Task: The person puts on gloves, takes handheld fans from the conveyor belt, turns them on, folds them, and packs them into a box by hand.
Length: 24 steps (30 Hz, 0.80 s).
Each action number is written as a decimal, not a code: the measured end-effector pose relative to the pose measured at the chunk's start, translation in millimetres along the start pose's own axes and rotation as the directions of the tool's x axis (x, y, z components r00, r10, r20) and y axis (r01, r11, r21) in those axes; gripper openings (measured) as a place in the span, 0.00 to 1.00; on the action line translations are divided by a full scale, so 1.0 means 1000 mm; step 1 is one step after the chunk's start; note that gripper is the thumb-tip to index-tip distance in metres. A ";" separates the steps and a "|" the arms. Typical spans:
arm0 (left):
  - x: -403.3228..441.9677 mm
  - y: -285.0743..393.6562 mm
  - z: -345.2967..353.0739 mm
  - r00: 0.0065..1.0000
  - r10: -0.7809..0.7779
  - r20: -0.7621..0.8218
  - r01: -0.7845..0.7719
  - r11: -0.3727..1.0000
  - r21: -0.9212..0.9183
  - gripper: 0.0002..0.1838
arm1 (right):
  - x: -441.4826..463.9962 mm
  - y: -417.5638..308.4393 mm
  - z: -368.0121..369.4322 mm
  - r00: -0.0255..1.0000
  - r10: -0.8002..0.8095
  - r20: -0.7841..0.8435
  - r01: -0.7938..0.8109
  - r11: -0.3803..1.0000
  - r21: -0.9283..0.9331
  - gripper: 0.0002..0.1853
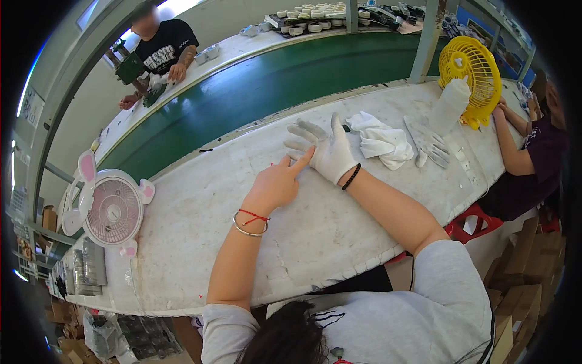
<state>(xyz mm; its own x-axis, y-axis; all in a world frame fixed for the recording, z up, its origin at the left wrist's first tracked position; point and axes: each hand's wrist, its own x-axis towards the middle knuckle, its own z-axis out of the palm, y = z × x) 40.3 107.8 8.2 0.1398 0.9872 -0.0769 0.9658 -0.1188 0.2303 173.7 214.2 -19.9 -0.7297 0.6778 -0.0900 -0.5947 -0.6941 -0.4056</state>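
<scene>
In the head view, the white glove (337, 159) is on the person's right hand (327, 147), just above the middle of the worktable (200, 242), palm turned toward the head, its fingers spread well apart and closed on nothing. The bare left hand (276, 183) meets it from 8 o'clock, index finger stretched out and touching the glove near the base of its fingers; whether thumb and finger pinch the fabric cannot be told. A push at that one spot could bunch or twist the cloth, leaving a finger badly seated. At the glove's 5 o'clock the black bead bracelet (351, 176) sits right by the cuff, so a tug there might catch the beads and strain their cord. The silver bangle (250, 229) and red string (254, 215) on the left wrist could likewise snag on loose fabric. Toward 3 o'clock lie a crumpled white cloth (388, 145) and, beyond it, a spare glove (428, 145); a wide sweep of the right hand might drag the nearer one along. The green belt (291, 82) stretches past 11 o'clock, and, if running, it could carry off anything knocked over the edge.
</scene>
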 end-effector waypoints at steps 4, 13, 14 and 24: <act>-0.001 0.000 -0.003 1.000 -0.003 -0.006 0.004 1.000 0.008 0.40 | 0.001 0.001 -0.001 1.000 -0.005 0.011 0.005 1.000 -0.001 0.45; 0.002 -0.003 -0.001 0.987 -0.158 -0.030 0.159 0.986 0.045 0.42 | 0.000 0.001 0.002 1.000 0.013 -0.025 -0.014 1.000 -0.019 0.44; 0.001 -0.003 0.002 0.987 -0.155 -0.040 0.156 0.987 0.042 0.42 | 0.001 0.001 0.000 1.000 0.013 -0.013 -0.013 1.000 -0.024 0.44; -0.003 0.004 -0.005 0.998 -0.047 0.028 0.045 0.995 0.085 0.39 | 0.001 0.003 -0.001 1.000 -0.006 -0.002 0.006 0.997 -0.070 0.44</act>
<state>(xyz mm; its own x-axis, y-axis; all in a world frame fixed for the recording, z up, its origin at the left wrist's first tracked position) 42.3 104.5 14.3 0.0998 0.9884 -0.1146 0.9862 -0.0830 0.1433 171.9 213.1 -22.0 -0.7255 0.6824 -0.0891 -0.5738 -0.6713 -0.4692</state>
